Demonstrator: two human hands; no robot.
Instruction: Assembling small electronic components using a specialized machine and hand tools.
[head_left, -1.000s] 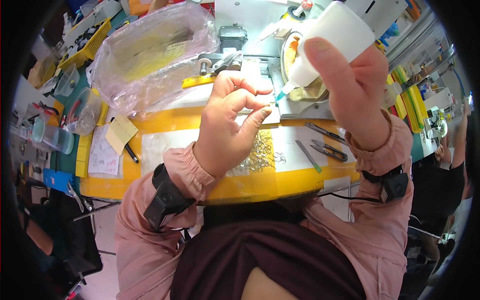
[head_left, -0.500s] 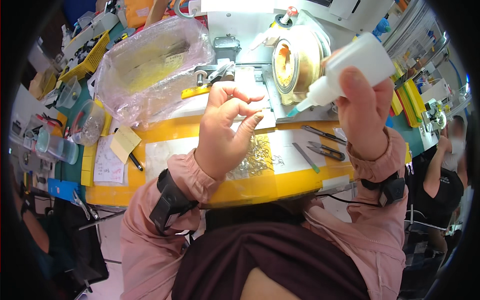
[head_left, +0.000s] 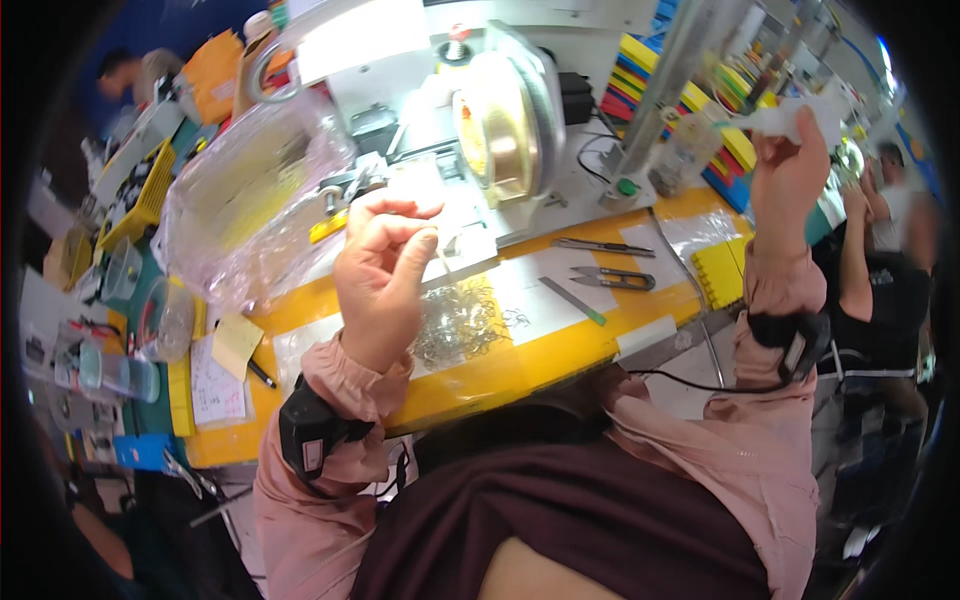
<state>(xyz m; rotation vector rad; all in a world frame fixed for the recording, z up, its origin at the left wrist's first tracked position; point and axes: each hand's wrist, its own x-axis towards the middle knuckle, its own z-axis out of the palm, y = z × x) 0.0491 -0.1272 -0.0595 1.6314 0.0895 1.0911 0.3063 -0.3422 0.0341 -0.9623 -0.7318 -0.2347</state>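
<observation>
The fingers of the left hand are brought together at the tips of thumb and forefinger, the other fingers curled above them. If some tiny piece is pinched there, I cannot tell, because the light is too bright. Their pose is almost the same as half a second ago.

The fingers of the right hand are clamped on a white squeeze bottle, with the thumb pressed over its body; blur hides the exact grip. One second ago the nozzle was just beside the left fingertips. Now the bottle has been carried away, well apart from them, to their far right. It was slanting downward before; now its long axis lies nearly level, and the teal tip points to the left.

The view has also turned, and a yellow notebook is now seen on the desk, nearer to the body than the right fingers. Just below the left fingers lies a heap of small curved metal pieces. To their right are tweezers, snips and a flat file. A golden spool stands beyond them, to the upper right.
</observation>
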